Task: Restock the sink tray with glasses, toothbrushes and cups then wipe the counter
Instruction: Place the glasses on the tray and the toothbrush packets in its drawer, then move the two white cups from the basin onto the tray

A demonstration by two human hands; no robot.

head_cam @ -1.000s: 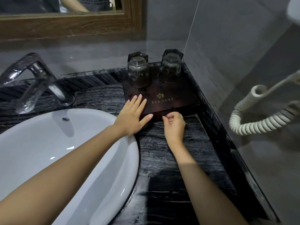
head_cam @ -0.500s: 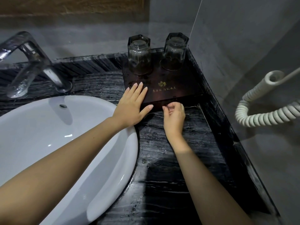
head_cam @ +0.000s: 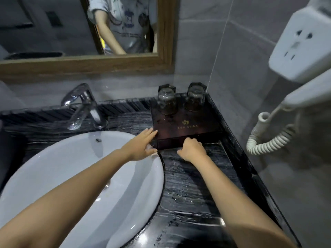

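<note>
The tray [head_cam: 186, 126] sits in the counter's [head_cam: 193, 185] back right corner with two upturned glasses [head_cam: 167, 101] at its far edge. The left hand [head_cam: 141, 145] grips the tray's near left corner, fingers together on top and thumb under the front. The right hand [head_cam: 192, 149] is curled closed against the tray's front edge; whether it pinches anything cannot be told.

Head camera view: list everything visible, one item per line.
Tray: one, dark brown, counter's back right corner.
Glasses: two, clear, upside down at tray's back.
Counter: one, black veined, wet patches.
Sink: one, white, left.
Faucet: one, chrome, behind sink.
Mirror: one, wood-framed, above.
Hairdryer unit: one, white, coiled cord, right wall.
Left hand: tray's near left corner.
Right hand: tray's front edge.
</note>
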